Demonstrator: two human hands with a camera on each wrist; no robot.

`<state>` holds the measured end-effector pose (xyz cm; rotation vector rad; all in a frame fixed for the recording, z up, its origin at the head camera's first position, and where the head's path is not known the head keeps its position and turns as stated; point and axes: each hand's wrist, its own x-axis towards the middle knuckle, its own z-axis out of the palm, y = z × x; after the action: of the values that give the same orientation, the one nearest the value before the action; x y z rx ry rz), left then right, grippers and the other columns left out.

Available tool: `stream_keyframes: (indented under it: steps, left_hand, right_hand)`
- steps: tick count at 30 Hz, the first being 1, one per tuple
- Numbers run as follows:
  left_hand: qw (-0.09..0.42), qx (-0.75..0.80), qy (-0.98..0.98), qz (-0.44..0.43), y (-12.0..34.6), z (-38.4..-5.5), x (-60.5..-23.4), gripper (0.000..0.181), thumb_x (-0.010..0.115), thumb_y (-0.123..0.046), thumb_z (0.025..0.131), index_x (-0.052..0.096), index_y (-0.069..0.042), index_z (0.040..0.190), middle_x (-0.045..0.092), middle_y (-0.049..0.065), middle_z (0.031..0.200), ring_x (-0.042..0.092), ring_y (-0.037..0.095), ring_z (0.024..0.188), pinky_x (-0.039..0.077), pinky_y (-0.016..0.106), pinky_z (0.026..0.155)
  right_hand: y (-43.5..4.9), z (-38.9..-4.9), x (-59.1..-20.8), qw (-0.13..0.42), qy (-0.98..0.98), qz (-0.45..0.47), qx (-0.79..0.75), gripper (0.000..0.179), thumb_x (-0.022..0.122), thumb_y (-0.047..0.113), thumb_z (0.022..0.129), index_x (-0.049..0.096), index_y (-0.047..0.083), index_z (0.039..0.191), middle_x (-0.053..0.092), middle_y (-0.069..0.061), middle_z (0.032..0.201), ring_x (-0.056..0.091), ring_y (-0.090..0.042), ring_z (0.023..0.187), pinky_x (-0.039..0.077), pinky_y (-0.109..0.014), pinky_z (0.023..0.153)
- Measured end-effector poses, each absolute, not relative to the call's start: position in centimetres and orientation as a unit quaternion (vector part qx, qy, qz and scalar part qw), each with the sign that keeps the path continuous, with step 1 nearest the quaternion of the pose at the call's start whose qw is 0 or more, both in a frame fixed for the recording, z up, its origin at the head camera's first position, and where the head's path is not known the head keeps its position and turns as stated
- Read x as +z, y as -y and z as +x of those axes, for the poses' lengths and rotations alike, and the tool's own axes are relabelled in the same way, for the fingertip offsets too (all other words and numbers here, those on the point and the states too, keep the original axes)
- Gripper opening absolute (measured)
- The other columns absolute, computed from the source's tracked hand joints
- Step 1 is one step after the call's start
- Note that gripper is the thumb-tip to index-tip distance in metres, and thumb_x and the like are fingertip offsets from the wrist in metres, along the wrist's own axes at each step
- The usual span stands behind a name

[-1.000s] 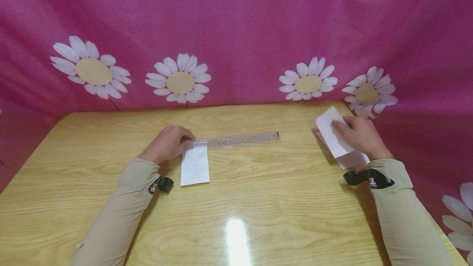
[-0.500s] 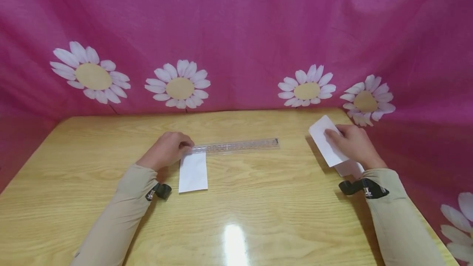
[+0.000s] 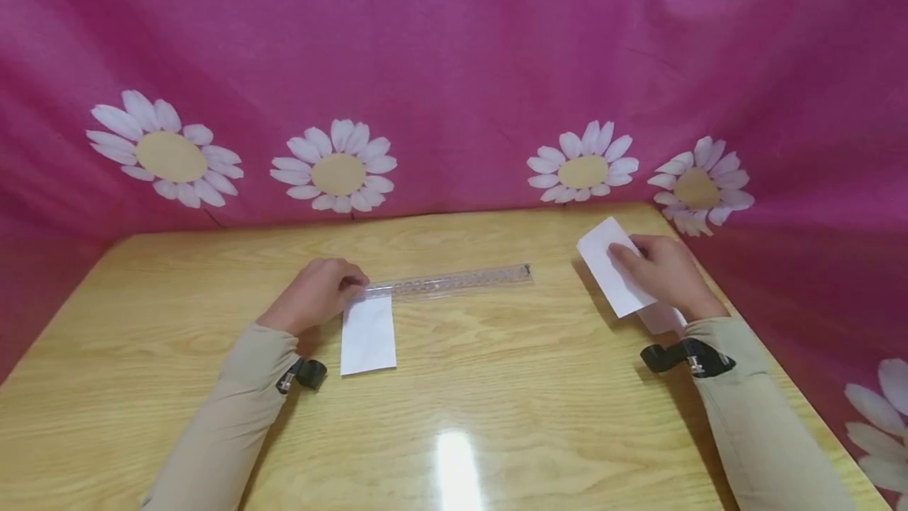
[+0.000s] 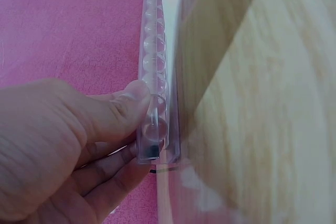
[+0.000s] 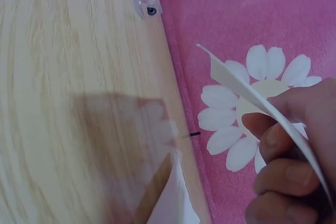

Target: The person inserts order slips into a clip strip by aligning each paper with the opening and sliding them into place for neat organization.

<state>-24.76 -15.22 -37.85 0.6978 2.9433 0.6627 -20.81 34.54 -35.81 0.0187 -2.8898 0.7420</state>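
Note:
My left hand (image 3: 312, 294) pinches the left end of a clear plastic ruler (image 3: 461, 282) between thumb and fingers. A row of round cut-outs runs along the ruler (image 4: 150, 51) in the left wrist view. Under its left end, a small white paper (image 3: 369, 337) lies on the table, its top edge beneath the plastic. On the right, my right hand (image 3: 663, 270) holds a white paper (image 3: 612, 270) tilted above the table, thumb on top and fingers curled behind. Another white paper piece (image 3: 661, 318) shows below that hand, partly hidden by it.
The wooden table (image 3: 496, 385) ends at a pink cloth (image 3: 454, 61) with daisy prints, which hangs behind it and along its right side. Each wrist carries a black strap mount (image 3: 698, 357). A bright light reflection (image 3: 457, 468) falls on the table's near part.
My right hand has moved a little to the left with the white paper. The left hand keeps its grip on the ruler's end. The head view has tilted slightly.

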Motion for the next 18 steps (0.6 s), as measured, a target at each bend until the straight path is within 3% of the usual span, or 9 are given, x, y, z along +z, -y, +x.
stream_keyframes:
  steps: [8,18]
  left_hand:
    - [0.015,0.215,-0.949,0.23,15.1,-24.8,-37.8,0.019,0.071,-0.009,0.096,0.078,-0.004,0.113,0.078,0.015,0.111,0.07,0.028,0.101,0.058,0.048,0.096]
    - [0.007,0.214,-0.949,0.23,15.3,-24.5,-38.0,0.018,0.071,-0.008,0.096,0.079,-0.004,0.112,0.079,0.014,0.109,0.071,0.027,0.099,0.059,0.048,0.095]
  right_hand:
    - [-33.9,-20.6,-35.9,0.077,0.963,0.02,0.257,0.046,0.058,0.038,0.104,0.073,-0.003,0.118,0.074,-0.018,0.094,0.06,-0.022,0.077,0.046,-0.026,0.066]
    - [-33.2,-20.8,-35.8,0.058,0.958,0.02,0.28,0.05,0.057,0.042,0.105,0.071,-0.002,0.124,0.074,-0.019,0.099,0.062,-0.022,0.079,0.048,-0.027,0.067]
